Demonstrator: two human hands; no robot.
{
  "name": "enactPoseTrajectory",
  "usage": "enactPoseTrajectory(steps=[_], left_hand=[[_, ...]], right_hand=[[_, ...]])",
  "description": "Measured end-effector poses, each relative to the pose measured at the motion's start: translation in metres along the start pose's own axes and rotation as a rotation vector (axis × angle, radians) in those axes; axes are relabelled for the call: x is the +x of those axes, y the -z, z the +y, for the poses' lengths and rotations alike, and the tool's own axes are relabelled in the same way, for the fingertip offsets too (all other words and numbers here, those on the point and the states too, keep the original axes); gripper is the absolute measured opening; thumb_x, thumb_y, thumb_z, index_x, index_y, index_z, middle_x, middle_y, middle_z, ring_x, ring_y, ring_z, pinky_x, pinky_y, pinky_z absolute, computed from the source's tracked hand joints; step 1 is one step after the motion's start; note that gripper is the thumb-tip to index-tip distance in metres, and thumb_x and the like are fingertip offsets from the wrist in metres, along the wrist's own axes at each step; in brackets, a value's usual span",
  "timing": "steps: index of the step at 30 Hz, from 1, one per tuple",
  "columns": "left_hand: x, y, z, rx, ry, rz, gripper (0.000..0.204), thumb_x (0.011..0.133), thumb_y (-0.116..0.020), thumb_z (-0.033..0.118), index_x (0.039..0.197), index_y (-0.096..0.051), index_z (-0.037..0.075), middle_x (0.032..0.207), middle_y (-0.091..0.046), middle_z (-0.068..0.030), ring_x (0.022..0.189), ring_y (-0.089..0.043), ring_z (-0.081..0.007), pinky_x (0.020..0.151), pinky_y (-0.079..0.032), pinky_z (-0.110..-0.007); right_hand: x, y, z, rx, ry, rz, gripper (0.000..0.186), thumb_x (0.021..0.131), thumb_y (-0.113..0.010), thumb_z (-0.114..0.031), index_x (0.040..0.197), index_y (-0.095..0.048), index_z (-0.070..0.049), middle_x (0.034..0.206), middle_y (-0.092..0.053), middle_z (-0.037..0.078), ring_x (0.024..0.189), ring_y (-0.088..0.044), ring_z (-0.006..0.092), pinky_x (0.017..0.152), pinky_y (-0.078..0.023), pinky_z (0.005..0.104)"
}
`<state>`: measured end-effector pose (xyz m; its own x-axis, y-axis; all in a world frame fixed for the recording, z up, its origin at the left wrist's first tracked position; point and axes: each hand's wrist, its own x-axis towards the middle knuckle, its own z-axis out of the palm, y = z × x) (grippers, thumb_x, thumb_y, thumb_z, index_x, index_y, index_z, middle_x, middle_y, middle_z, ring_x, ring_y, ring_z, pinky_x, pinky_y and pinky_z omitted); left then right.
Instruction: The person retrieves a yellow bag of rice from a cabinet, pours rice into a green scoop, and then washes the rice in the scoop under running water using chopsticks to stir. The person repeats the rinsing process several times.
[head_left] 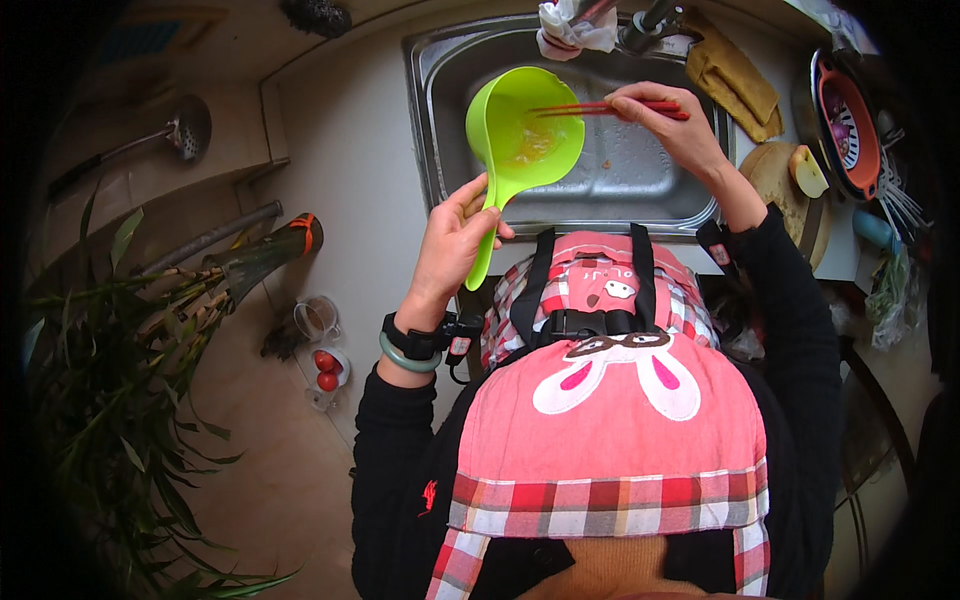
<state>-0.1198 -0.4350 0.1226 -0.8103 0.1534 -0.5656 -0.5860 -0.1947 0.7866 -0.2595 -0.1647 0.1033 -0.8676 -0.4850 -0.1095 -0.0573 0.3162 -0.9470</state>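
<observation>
My left hand (pixel 455 245) is closed round the handle of a bright green water scoop (pixel 512 182). The scoop is held over the left part of the steel sink (pixel 640 182), tilted so its inside shows. Some pale, yellowish-orange bits in liquid lie at the bottom of its bowl; what they are cannot be made out. In my right hand (pixel 672 125) is a pair of red chopsticks (pixel 590 108), gripped near the thick end. Their thin tips reach across the scoop's right rim into the bowl, above the bits.
A faucet (pixel 648 28) and a mustard cloth (pixel 735 78) lie beyond the sink. At right are a round cutting board (pixel 765 185), a cut pale piece of produce (pixel 808 171) and an orange colander (pixel 866 165). Leafy plants (pixel 120 330) and a skimmer (pixel 190 130) stand left.
</observation>
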Motion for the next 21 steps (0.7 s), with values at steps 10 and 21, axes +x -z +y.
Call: enactPoseTrajectory(steps=[10, 21], left_hand=[[0.0002, -0.0007, 0.0005, -0.009, -0.003, -0.006, 0.048, 0.087, -0.046, 0.003, 0.133, -0.035, -0.006, 0.112, -0.058, -0.0129, 0.074, -0.057, -0.0115, 0.064, -0.046, -0.021], [0.0021, -0.0005, -0.0032, 0.001, 0.017, -0.003, 0.049, 0.087, -0.047, 0.003, 0.134, -0.034, -0.007, 0.110, -0.059, -0.0121, 0.073, -0.057, -0.0114, 0.064, -0.046, -0.022]], right_hand=[[0.0003, 0.0040, -0.0026, -0.006, -0.066, -0.148, 0.019, 0.089, -0.058, -0.016, 0.099, -0.066, -0.002, 0.087, -0.065, 0.004, 0.079, -0.060, 0.0099, 0.073, -0.049, 0.0220], [-0.0009, 0.0052, 0.0008, 0.088, -0.081, -0.120, 0.023, 0.087, -0.062, -0.022, 0.097, -0.067, -0.002, 0.085, -0.066, 0.004, 0.078, -0.060, 0.0094, 0.073, -0.049, 0.0226]])
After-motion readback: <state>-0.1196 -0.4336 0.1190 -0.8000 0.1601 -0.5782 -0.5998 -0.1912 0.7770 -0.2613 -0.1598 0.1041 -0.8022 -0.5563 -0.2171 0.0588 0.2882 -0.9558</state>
